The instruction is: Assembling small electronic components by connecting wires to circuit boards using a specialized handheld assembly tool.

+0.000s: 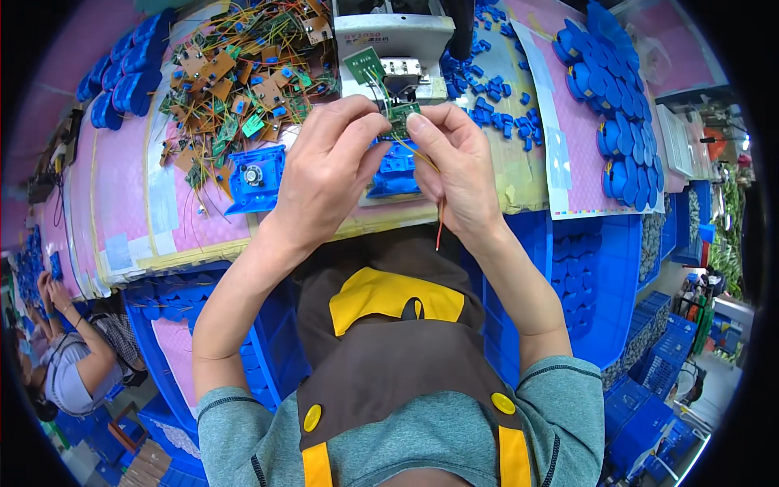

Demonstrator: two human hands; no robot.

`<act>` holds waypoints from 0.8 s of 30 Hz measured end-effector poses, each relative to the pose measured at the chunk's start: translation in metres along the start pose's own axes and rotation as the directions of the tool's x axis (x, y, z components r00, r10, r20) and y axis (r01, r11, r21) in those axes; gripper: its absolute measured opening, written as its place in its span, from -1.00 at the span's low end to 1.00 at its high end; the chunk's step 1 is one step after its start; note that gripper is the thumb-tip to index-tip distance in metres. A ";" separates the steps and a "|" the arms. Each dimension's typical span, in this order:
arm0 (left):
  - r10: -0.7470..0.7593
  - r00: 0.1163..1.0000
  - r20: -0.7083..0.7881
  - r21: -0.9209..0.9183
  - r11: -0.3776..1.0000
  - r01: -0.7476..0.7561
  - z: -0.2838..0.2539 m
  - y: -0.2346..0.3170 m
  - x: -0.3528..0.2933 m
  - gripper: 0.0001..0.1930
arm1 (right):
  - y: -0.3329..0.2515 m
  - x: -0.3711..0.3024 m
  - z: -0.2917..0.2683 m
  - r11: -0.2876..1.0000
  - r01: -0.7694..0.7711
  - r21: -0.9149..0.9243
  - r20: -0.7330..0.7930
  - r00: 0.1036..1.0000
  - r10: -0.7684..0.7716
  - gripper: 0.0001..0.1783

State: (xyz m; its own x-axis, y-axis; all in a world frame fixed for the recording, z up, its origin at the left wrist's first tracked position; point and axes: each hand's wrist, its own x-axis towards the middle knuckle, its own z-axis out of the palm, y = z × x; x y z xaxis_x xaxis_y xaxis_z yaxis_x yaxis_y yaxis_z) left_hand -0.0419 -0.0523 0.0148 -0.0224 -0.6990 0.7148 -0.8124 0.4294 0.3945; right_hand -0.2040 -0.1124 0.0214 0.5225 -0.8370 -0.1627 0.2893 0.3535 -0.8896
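My right hand [461,162] pinches a small green circuit board [402,118] between thumb and fingers, in front of the machine. A yellow wire and a red-tipped wire [441,223] trail down along its palm. My left hand [331,158] is closed at the board's left side; what its fingertips hold is hidden. Just above, a second green circuit board [363,66] stands tilted against the machine, with wires running down toward my fingers. Below my hands lies a blue plastic housing [394,172], partly covered. Another blue housing [255,177] with a round metal part sits beside my left hand.
A white bench machine [393,36] stands straight ahead. Wired brown and green boards [243,89] are heaped at left. Small blue parts [495,97] lie scattered at right, blue shells [621,122] beyond. Blue bins [596,276] stand below the table edge. A co-worker [81,357] sits at far left.
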 end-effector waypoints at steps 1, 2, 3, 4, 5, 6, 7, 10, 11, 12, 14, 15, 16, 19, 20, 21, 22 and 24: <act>0.004 1.000 0.002 -0.005 1.000 -0.004 0.002 0.000 0.001 -0.70 | -0.001 -0.001 -0.007 0.999 -0.037 -0.032 0.046 0.998 0.038 -0.78; -0.026 0.997 0.074 -0.026 0.999 0.028 0.003 0.000 0.001 -0.71 | 0.005 -0.001 -0.011 0.999 -0.034 -0.031 0.039 0.999 0.036 -0.78; -0.053 0.988 0.146 -0.044 0.997 0.060 0.005 -0.001 0.001 -0.71 | 0.015 -0.001 -0.015 0.954 0.159 -0.252 0.019 0.987 -0.159 -0.72; -0.052 0.988 0.146 -0.046 0.997 0.060 0.007 -0.004 -0.001 -0.71 | 0.021 -0.001 -0.019 0.825 0.326 -0.462 0.046 0.938 -0.345 -0.66; -0.024 0.972 0.234 -0.008 1.000 0.027 0.012 -0.009 -0.006 -0.71 | 0.020 -0.007 -0.025 0.821 0.188 -0.539 -0.011 0.973 -0.229 -0.58; 0.001 0.947 0.320 0.027 1.000 -0.010 0.017 -0.013 -0.011 -0.71 | 0.021 -0.009 -0.032 0.821 0.186 -0.540 -0.013 0.973 -0.229 -0.58; 0.027 0.945 0.325 0.030 0.999 -0.039 0.022 -0.012 -0.014 -0.79 | 0.024 -0.010 -0.038 0.590 0.329 -0.737 0.147 0.931 -0.335 -0.60; 0.076 0.939 0.335 0.117 0.986 -0.122 0.034 -0.012 -0.017 -0.88 | 0.032 -0.011 -0.048 0.235 0.481 -0.845 0.365 0.839 -0.405 -0.64; 0.078 0.938 0.339 0.113 0.986 -0.122 0.035 -0.013 -0.017 -0.88 | 0.031 -0.013 -0.048 0.144 0.472 -0.870 0.403 0.849 -0.342 -0.65; 0.069 0.927 0.368 0.130 0.984 -0.125 0.036 -0.014 -0.017 -0.90 | 0.030 -0.014 -0.048 0.051 0.464 -0.884 0.435 0.858 -0.274 -0.65; 0.057 0.914 0.401 0.146 0.981 -0.125 0.037 -0.015 -0.018 -0.92 | 0.028 -0.014 -0.049 -0.004 0.464 -0.886 0.453 0.863 -0.224 -0.66; 0.069 0.914 0.400 0.149 0.979 -0.139 0.037 -0.016 -0.018 -0.92 | 0.027 -0.014 -0.050 -0.061 0.469 -0.881 0.472 0.865 -0.172 -0.65; 0.078 0.914 0.399 0.154 0.976 -0.151 0.037 -0.016 -0.019 -0.91 | 0.026 -0.014 -0.049 -0.056 0.467 -0.883 0.469 0.867 -0.168 -0.65; 0.050 0.900 0.433 0.145 0.982 -0.124 0.036 -0.018 -0.017 -0.92 | 0.023 -0.013 -0.046 -0.118 0.471 -0.874 0.484 0.862 -0.151 -0.64; 0.044 0.897 0.439 0.143 0.983 -0.118 0.035 -0.018 -0.017 -0.92 | 0.022 -0.012 -0.046 -0.117 0.467 -0.876 0.480 0.867 -0.133 -0.64; 0.044 0.893 0.448 0.147 0.982 -0.122 0.035 -0.019 -0.017 -0.91 | 0.022 -0.011 -0.045 -0.115 0.463 -0.879 0.475 0.872 -0.115 -0.65; 0.047 0.888 0.457 0.147 0.981 -0.128 0.035 -0.018 -0.017 -0.90 | 0.023 -0.011 -0.046 -0.108 0.458 -0.882 0.469 0.877 -0.110 -0.65; 0.042 0.883 0.467 0.139 0.983 -0.120 0.036 -0.018 -0.018 -0.89 | 0.025 -0.010 -0.046 -0.138 0.450 -0.882 0.463 0.882 -0.081 -0.65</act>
State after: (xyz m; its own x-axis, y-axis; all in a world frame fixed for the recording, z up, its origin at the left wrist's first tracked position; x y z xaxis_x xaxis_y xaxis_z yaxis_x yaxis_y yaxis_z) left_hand -0.0484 -0.0680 -0.0262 -0.3261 -0.8664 0.3781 -0.8770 0.4266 0.2211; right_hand -0.2386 -0.1141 -0.0190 0.8093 -0.5737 0.1263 -0.5120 -0.7942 -0.3271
